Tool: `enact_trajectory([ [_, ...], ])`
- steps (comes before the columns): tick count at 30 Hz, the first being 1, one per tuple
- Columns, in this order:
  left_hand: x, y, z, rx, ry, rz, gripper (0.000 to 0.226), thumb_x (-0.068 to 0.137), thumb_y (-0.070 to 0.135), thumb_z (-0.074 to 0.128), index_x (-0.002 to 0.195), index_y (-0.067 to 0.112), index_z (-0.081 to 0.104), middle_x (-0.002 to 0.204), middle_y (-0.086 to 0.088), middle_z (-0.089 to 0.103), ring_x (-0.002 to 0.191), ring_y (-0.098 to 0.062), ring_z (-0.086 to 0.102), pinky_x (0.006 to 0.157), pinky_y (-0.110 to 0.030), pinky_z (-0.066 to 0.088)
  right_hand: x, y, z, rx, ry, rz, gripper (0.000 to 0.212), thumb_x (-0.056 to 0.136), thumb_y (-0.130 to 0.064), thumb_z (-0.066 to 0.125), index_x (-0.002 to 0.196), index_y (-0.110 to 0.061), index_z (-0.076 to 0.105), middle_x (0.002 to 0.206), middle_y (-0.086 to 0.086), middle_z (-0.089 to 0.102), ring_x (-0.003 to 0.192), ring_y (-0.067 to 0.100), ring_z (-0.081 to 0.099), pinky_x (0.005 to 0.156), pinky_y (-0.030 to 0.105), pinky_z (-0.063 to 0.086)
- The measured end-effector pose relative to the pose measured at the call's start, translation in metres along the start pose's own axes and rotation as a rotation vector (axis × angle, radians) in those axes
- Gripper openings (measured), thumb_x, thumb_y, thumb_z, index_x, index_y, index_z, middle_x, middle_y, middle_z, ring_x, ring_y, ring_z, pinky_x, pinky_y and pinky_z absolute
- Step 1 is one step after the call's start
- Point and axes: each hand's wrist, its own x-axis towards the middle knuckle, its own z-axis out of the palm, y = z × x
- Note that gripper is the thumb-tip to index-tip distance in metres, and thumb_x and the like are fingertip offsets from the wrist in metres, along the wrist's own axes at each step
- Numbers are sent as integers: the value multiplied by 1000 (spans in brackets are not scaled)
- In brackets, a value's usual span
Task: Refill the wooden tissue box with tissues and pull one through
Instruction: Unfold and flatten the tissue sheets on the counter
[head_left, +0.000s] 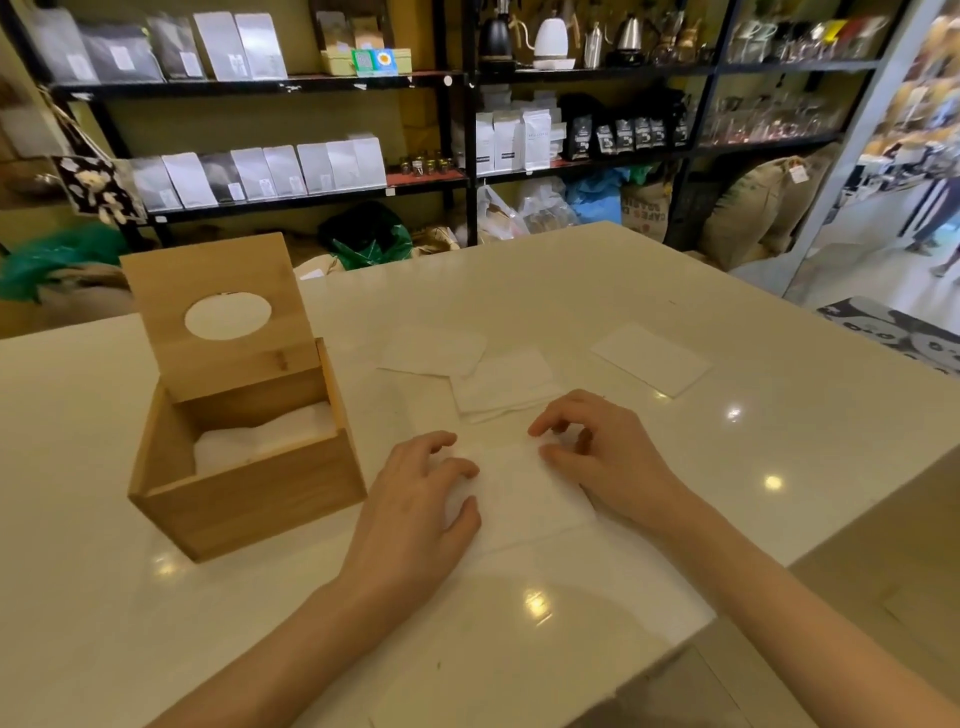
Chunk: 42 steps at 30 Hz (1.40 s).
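Observation:
The wooden tissue box (249, 493) stands at the left of the white table, its hinged lid (171, 291) with an oval hole raised upright. White tissues (260, 436) lie inside it. A flat white tissue (519, 493) lies on the table in front of me. My left hand (421, 514) rests on its left edge, fingers spread and curled down onto it. My right hand (602, 447) presses its upper right corner with bent fingertips. Neither hand has lifted the tissue.
More tissues lie beyond my hands: a folded stack (504, 387), a flat one (431, 351) behind it, and another (652, 358) farther right. The table edge (810, 556) runs diagonally on the right. Shelves with bags and kettles stand behind.

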Motion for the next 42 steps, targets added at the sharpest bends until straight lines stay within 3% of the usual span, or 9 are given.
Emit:
enact_trajectory([
  [3,1,3,0,25,-26,14,33,88,29,48,119,20,54,142,2,34,132,-13,25,99,-17,18,-1,6,0,-201,14,-50,14,77,-22,57,86,-22,67,97,-8,58,97,10,49,76,19,38],
  [7,24,17,1,0,-9,-26,29,85,31,49,111,22,58,140,5,37,130,-11,27,103,-25,25,-1,5,-2,-180,33,-4,14,84,-20,57,92,-17,68,99,-3,60,101,12,48,81,19,38],
  [12,85,46,5,-125,5,108,21,85,27,51,99,19,64,116,4,57,112,-12,46,85,-19,29,7,11,-28,-291,311,-58,24,86,-26,50,103,-18,65,101,-8,60,101,7,46,86,21,34],
  [17,158,69,34,-183,-2,153,23,90,23,48,107,17,61,118,-1,60,111,-18,50,89,-28,37,22,47,-75,-260,446,127,26,90,-19,49,114,-21,59,98,-10,55,101,11,50,83,25,39],
  [23,243,70,83,-71,-245,206,30,93,21,44,122,18,54,135,-5,50,123,-22,43,103,-33,32,54,92,-111,-557,248,325,35,94,-30,41,126,-18,50,128,5,53,117,22,43,95,33,35],
  [28,261,73,113,121,-408,324,41,94,17,37,135,19,39,147,-2,35,134,-21,29,109,-37,27,65,111,-117,-805,36,320,39,94,-36,33,113,-11,55,121,8,53,108,24,44,89,35,35],
  [31,268,78,118,193,-458,387,42,92,15,36,134,17,41,143,-4,40,130,-22,34,105,-37,32,66,114,-118,-830,7,257,39,95,-35,33,117,-12,55,122,6,53,112,24,44,94,36,34],
  [39,271,77,115,103,-343,285,26,86,14,48,107,16,62,108,-6,53,101,-19,44,80,-25,33,83,114,-127,-394,36,288,16,83,-17,54,97,-15,61,98,3,61,94,21,55,85,39,49],
  [42,264,72,103,25,-232,219,20,87,18,52,100,12,65,101,-6,57,89,-17,47,76,-25,36,90,116,-131,-314,25,297,19,83,-13,57,101,-14,61,98,2,59,92,19,57,82,32,49],
])
